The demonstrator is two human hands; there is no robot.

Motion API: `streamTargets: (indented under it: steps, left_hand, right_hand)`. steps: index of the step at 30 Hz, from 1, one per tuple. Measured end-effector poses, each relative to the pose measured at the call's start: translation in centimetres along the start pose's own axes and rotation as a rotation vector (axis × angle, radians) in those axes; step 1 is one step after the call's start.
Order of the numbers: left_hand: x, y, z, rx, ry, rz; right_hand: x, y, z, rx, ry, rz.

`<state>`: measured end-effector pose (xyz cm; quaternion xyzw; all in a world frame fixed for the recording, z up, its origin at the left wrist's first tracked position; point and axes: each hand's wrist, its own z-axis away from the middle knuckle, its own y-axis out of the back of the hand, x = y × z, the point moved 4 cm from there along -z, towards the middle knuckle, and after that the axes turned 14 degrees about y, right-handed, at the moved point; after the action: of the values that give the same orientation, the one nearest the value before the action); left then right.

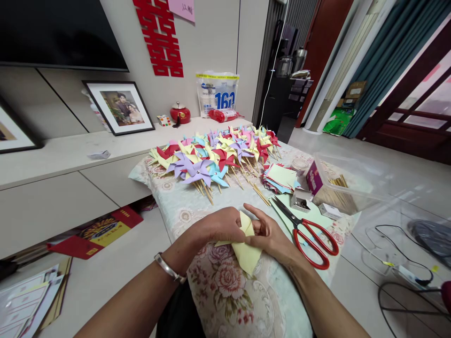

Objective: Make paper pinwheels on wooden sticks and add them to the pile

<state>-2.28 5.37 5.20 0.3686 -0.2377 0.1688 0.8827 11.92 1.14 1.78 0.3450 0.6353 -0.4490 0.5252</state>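
Both hands meet over the near end of a low table [225, 300] covered with a floral cloth. My left hand [220, 225] and my right hand [269, 234] are each closed on a pale yellow paper square [244, 251], its corners folded up between the fingers. A silver bracelet [169, 268] sits on my left wrist. Red-handled scissors [310, 232] lie just right of my right hand. Beyond the hands lies a heap of finished paper pinwheels [218, 155] on wooden sticks.
A stack of cut coloured paper squares [282, 178] and a clear plastic box [345, 185] holding wooden sticks stand at the right. A small metal box [300, 201] sits near the scissors. Cables [405, 267] lie on the floor at right. A low cabinet [56, 173] runs along the left.
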Motion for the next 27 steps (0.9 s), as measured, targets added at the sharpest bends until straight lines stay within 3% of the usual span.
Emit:
streamTargets:
  steps: [6,10,12,15,17,21,27]
  left_hand:
    - [0.3,-0.3,-0.5,0.028,-0.022,0.047]
    - [-0.1,-0.1,0.0,0.089,-0.057,0.166]
    - [-0.7,-0.2,0.4,0.067,-0.072,0.318]
    - [-1.8,-1.0,0.8,0.002,-0.076,0.844]
    - [-2.1,-2.0,1.1,-0.004,-0.091,1.014]
    - [-1.3,-4.7,1.1,-0.028,-0.145,1.247]
    - [-0.2,-6.3,0.7,0.116,-0.106,1.334]
  right_hand:
    - [0.2,0.2,0.0,0.043,0.033,0.107]
    - [0.2,0.4,0.0,0.106,0.064,0.048]
    - [0.2,0.6,0.1,0.17,0.089,-0.005]
    - [0.2,1.0,0.1,0.26,0.136,-0.082]
    - [0.1,1.2,0.1,0.298,0.177,-0.11]
    - [-0.2,1.2,0.1,0.325,0.212,-0.125]
    - [0.0,1.1,0.2,0.316,0.216,-0.137]
